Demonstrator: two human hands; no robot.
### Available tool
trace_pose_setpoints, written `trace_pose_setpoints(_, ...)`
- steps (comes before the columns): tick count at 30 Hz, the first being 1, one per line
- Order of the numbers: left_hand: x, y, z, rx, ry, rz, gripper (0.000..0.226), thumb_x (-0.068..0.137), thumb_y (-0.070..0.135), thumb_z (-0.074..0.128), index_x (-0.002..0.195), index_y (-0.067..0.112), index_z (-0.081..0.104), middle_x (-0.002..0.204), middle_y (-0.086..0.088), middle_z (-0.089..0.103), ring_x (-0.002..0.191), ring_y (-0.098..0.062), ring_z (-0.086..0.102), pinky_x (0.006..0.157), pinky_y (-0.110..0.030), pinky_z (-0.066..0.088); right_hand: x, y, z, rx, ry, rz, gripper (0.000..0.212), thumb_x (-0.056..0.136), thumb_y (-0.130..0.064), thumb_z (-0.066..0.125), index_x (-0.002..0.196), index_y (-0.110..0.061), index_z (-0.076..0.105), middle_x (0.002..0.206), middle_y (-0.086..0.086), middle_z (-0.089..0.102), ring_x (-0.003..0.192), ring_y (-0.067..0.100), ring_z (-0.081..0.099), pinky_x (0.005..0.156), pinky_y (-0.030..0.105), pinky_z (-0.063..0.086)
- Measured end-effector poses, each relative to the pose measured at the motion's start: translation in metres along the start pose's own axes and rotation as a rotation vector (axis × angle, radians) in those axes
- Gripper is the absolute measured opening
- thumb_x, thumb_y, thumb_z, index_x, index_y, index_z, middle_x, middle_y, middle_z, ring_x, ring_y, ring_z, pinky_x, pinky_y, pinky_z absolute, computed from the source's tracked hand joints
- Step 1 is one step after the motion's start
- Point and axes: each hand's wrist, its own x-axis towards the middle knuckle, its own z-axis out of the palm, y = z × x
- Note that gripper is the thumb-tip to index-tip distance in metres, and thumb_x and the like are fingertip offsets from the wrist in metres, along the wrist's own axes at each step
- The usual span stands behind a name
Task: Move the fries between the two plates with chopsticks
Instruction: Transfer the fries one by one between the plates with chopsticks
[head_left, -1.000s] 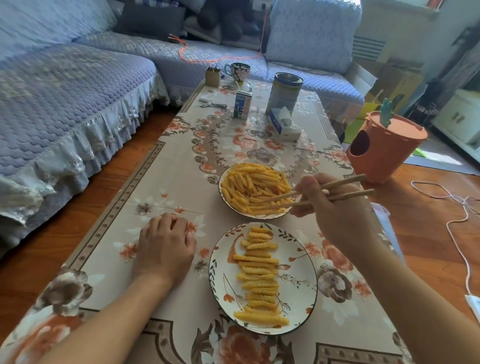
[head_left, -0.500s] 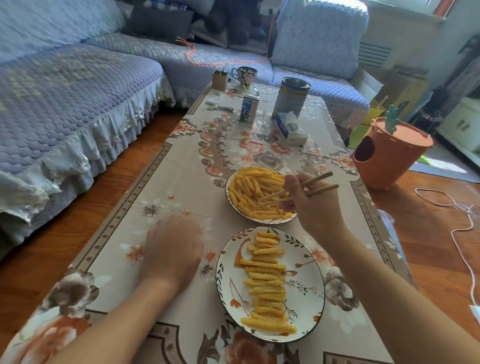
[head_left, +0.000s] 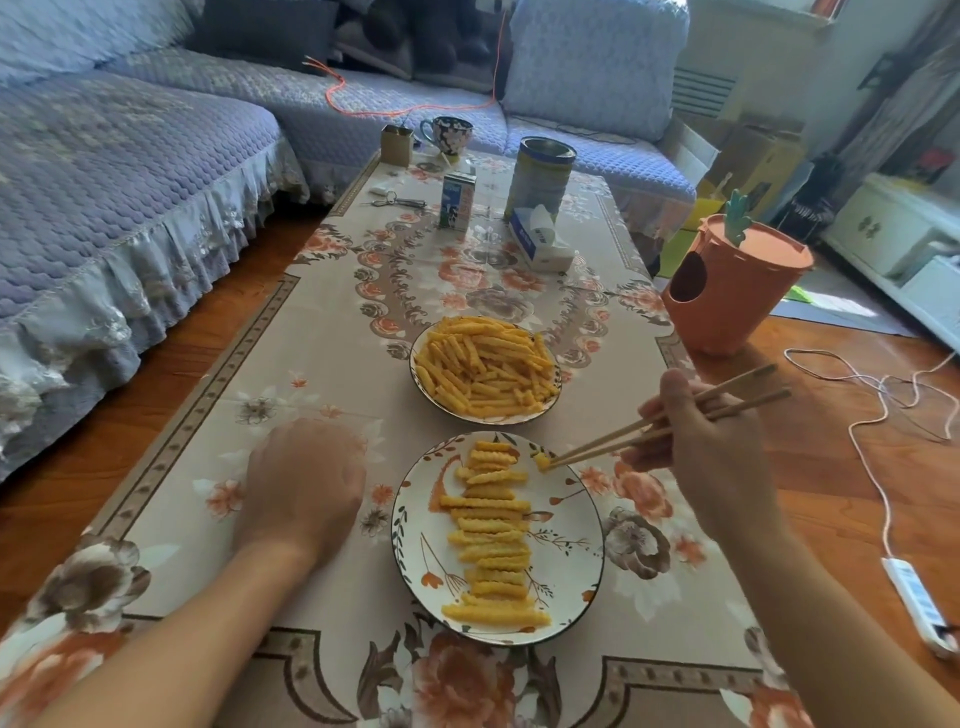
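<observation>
Two plates stand on the floral tablecloth. The far plate (head_left: 554, 404) holds a loose heap of crinkle fries (head_left: 483, 366). On the near flowered plate (head_left: 574, 540), several fries (head_left: 491, 535) lie in a neat column. My right hand (head_left: 701, 452) grips wooden chopsticks (head_left: 665, 423), and their tips pinch one fry (head_left: 543, 460) over the near plate's upper right rim. My left hand (head_left: 304, 480) rests palm down on the cloth, left of the near plate; it is blurred.
Further back on the table stand a milk carton (head_left: 458, 200), a tall tin (head_left: 540, 174), a tissue pack (head_left: 540, 239), a mug (head_left: 448, 134) and a small box (head_left: 397, 145). An orange bin (head_left: 727, 291) stands on the floor at right, a power strip (head_left: 917, 605) nearer.
My right hand drew the chopsticks back from the far plate's heap and now carries one fry over the near plate. My left hand stayed on the cloth.
</observation>
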Motion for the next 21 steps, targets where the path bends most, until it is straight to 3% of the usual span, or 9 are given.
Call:
trace_pose_setpoints(4,-0.001,0.001,-0.001,0.003,-0.006,0.003,0.039,0.088,0.04,0.035,0.11,0.024,0.063,0.114,-0.007,0.059,0.107,-0.027,0.048,0.092,-0.045,0.043,-0.008,0.003,0.003,0.014,0.014,-0.011,0.042,0.104,-0.031,0.052,0.084,0.004,0.066,0.057,0.016,0.067,0.047,0.029,0.068,0.048,0.036,0.06)
trace_pose_setpoints(9,0.0,0.001,-0.002,-0.001,0.002,0.006,0.038,0.087,0.04,0.037,0.109,0.024,0.063,0.112,-0.006,0.059,0.105,-0.026,0.048,0.09,-0.045,0.042,-0.003,0.003,0.005,-0.048,-0.063,-0.062,0.035,0.102,-0.027,0.057,0.088,0.002,0.07,0.059,0.013,0.067,0.051,0.035,0.069,0.054,0.048,0.061)
trace_pose_setpoints(14,0.0,0.0,0.0,-0.001,0.013,0.01,0.036,0.086,0.039,0.04,0.107,0.023,0.064,0.11,-0.006,0.059,0.103,-0.027,0.049,0.089,-0.045,0.043,0.013,-0.006,-0.009,-0.018,-0.005,-0.115,0.035,0.099,-0.032,0.057,0.088,-0.001,0.07,0.059,0.009,0.066,0.05,0.029,0.068,0.049,0.033,0.06)
trace_pose_setpoints(18,0.0,0.0,0.0,-0.005,0.021,0.009,0.033,0.085,0.037,0.041,0.106,0.022,0.064,0.109,-0.006,0.059,0.102,-0.028,0.049,0.088,-0.046,0.043,0.032,-0.006,0.005,0.049,0.001,-0.141,0.036,0.095,-0.039,0.058,0.088,-0.006,0.07,0.063,0.008,0.068,0.05,0.027,0.069,0.051,0.034,0.062)
trace_pose_setpoints(21,0.0,0.0,0.0,0.002,0.019,0.007,0.032,0.085,0.037,0.043,0.104,0.023,0.064,0.108,-0.006,0.059,0.102,-0.028,0.049,0.088,-0.046,0.043,0.041,0.0,0.03,0.017,-0.083,-0.151,0.031,0.103,-0.028,0.056,0.09,-0.003,0.07,0.062,0.009,0.069,0.053,0.027,0.07,0.053,0.033,0.062)
